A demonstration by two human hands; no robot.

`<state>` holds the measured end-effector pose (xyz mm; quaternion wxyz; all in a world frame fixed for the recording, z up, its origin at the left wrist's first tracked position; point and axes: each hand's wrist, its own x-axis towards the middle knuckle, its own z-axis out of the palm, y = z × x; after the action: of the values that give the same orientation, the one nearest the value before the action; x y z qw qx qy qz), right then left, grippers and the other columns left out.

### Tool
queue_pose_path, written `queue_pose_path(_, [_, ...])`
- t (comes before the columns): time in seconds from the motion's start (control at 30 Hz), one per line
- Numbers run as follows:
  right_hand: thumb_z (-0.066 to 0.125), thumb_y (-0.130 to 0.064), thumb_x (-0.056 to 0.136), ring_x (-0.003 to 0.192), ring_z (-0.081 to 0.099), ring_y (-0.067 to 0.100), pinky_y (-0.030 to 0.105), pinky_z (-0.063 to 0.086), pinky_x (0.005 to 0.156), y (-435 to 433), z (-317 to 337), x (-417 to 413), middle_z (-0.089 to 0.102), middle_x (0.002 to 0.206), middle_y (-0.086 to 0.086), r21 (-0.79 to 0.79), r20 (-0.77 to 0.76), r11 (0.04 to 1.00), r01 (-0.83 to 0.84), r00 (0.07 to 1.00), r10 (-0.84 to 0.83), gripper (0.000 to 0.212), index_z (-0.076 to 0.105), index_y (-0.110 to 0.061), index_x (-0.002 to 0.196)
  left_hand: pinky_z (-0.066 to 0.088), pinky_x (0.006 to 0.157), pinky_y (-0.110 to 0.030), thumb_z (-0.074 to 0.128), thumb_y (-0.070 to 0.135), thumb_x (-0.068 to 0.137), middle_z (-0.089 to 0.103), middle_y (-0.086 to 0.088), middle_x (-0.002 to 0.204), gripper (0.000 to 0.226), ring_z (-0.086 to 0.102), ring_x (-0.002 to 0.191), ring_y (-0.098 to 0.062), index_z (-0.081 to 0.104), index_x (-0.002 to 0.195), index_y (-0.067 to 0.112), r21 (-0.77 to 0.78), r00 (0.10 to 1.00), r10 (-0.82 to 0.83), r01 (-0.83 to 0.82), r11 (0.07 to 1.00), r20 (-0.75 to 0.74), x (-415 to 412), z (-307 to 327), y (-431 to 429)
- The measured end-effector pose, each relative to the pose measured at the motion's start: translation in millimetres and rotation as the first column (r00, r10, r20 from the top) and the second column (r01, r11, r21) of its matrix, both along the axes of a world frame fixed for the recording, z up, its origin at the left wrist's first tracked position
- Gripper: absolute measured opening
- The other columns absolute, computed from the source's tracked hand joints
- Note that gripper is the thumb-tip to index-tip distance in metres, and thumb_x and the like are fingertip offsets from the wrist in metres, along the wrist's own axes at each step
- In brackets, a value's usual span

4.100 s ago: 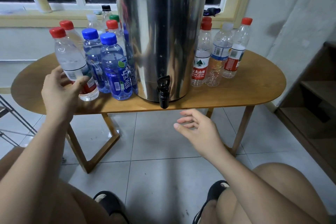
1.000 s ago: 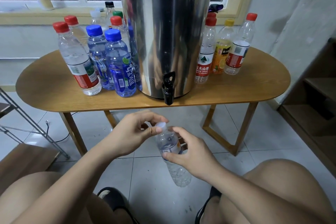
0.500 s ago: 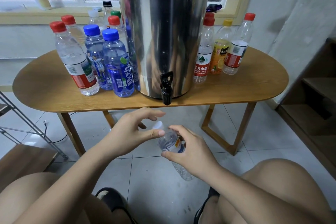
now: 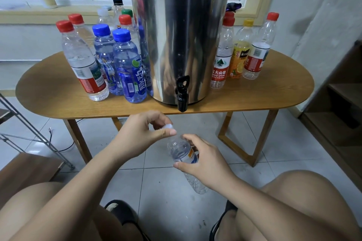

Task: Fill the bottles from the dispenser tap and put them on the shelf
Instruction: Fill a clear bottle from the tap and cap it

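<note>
Bottle [image 4: 181, 153]: small, clear, looks empty. Held tilted in front of the knees, lower than the table [image 4: 254, 96] edge and a little short of the tap [image 4: 182, 95].

Right hand [image 4: 207, 164]: fingers wrapped round the labelled body.

Left hand [image 4: 141, 133]: thumb and fingers pinch the white cap [image 4: 167, 126] at the neck. The thumb hides the join, so I cannot tell whether the cap is fully off.

Step in hand (judged): uncapping ahead of the fill.

Next move calls for: cap kept in the left hand, open mouth brought upright directly under the spout, then the tap lever worked on the dispenser [image 4: 182, 25].

Capped bottles [image 4: 129, 68] stand on the table either side of the dispenser. Shelf [image 4: 344, 92] at far right, only partly in view.
</note>
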<state>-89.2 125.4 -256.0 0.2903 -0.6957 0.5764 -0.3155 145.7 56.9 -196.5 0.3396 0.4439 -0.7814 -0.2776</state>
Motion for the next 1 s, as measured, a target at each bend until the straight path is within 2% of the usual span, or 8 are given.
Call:
queue_pose_path(0.2, [0.095, -0.049, 0.075, 0.107, 0.064, -0.006, 0.018, 0.055, 0.088, -2, -1, 1, 0.068, 0.116, -0.028, 0.010, 0.036, 1.000, 0.028, 0.999, -0.028, 0.067, 0.059, -0.044, 0.131, 0.041, 0.075, -0.009, 0.085, 0.047, 0.089, 0.072, 0.016, 0.096, 0.022, 0.063, 0.093, -0.005, 0.077, 0.100, 0.030, -0.210, 0.972, 0.230, -0.214, 0.954, 0.052, 15, 1, -25])
queue_pose_path(0.23, [0.095, -0.049, 0.075, 0.107, 0.064, -0.007, 0.017, 0.054, 0.088, -2, -1, 1, 0.068, 0.116, -0.028, 0.012, 0.039, 1.000, 0.029, 0.999, -0.030, 0.067, 0.059, -0.044, 0.131, 0.041, 0.075, -0.012, 0.083, 0.047, 0.090, 0.071, 0.016, 0.098, 0.022, 0.061, 0.092, -0.006, 0.078, 0.104, 0.030, -0.238, 0.960, 0.270, -0.244, 0.940, 0.080, 19, 0, -30])
queue_pose_path(0.37, [0.095, -0.047, 0.076, 0.107, 0.064, -0.009, 0.015, 0.054, 0.087, -2, -1, 1, 0.068, 0.113, -0.031, 0.021, 0.047, 1.000, 0.022, 0.999, -0.023, 0.066, 0.059, -0.043, 0.131, 0.047, 0.076, -0.038, 0.078, 0.050, 0.093, 0.070, 0.007, 0.102, 0.031, 0.056, 0.097, -0.021, 0.078, 0.114, 0.027, -0.342, 0.899, 0.395, -0.316, 0.885, 0.190, 26, -7, -44])
queue_pose_path(0.5, [0.093, -0.052, 0.077, 0.108, 0.064, -0.009, 0.015, 0.054, 0.088, -3, -2, 0, 0.068, 0.117, -0.029, 0.029, 0.040, 0.999, 0.022, 0.999, -0.024, 0.068, 0.057, -0.044, 0.134, 0.050, 0.079, -0.042, 0.077, 0.048, 0.095, 0.073, 0.001, 0.111, 0.036, 0.055, 0.101, -0.024, 0.078, 0.120, 0.022, -0.356, 0.870, 0.424, -0.324, 0.877, 0.252, 27, -14, -49])
queue_pose_path(0.67, [0.089, -0.062, 0.077, 0.111, 0.066, -0.003, 0.027, 0.059, 0.093, -6, -5, -1, 0.070, 0.123, -0.023, 0.041, 0.057, 0.998, 0.040, 0.997, -0.043, 0.073, 0.054, -0.043, 0.139, 0.054, 0.083, -0.043, 0.079, 0.049, 0.094, 0.072, 0.003, 0.117, 0.039, 0.057, 0.107, -0.023, 0.078, 0.123, 0.023, -0.321, 0.881, 0.414, -0.334, 0.886, 0.227, 25, -15, -48])
queue_pose_path(0.77, [0.087, -0.063, 0.078, 0.111, 0.067, -0.001, 0.031, 0.061, 0.094, -7, -4, -2, 0.070, 0.125, -0.023, 0.046, 0.061, 0.998, 0.047, 0.997, -0.049, 0.072, 0.053, -0.044, 0.139, 0.052, 0.088, -0.040, 0.081, 0.047, 0.093, 0.073, 0.004, 0.114, 0.038, 0.061, 0.109, -0.021, 0.078, 0.122, 0.022, -0.308, 0.899, 0.410, -0.350, 0.885, 0.157, 25, -5, -42])
queue_pose_path(0.87, [0.088, -0.060, 0.079, 0.111, 0.067, -0.004, 0.029, 0.060, 0.094, -9, -2, -3, 0.069, 0.124, -0.025, 0.049, 0.075, 0.997, 0.058, 0.995, -0.062, 0.070, 0.053, -0.043, 0.138, 0.053, 0.090, -0.037, 0.081, 0.044, 0.094, 0.074, 0.006, 0.109, 0.033, 0.065, 0.105, -0.017, 0.079, 0.119, 0.023, -0.282, 0.922, 0.381, -0.347, 0.894, 0.073, 20, 12, -33])
queue_pose_path(1.0, [0.089, -0.056, 0.081, 0.110, 0.065, -0.007, 0.024, 0.058, 0.094, -12, 2, -3, 0.068, 0.125, -0.028, 0.052, 0.098, 0.996, 0.077, 0.992, -0.081, 0.069, 0.053, -0.044, 0.138, 0.050, 0.089, -0.013, 0.081, 0.042, 0.095, 0.077, 0.013, 0.109, 0.030, 0.068, 0.103, -0.001, 0.079, 0.121, 0.026, -0.208, 0.952, 0.297, -0.306, 0.929, -0.075, 2, 40, -12])
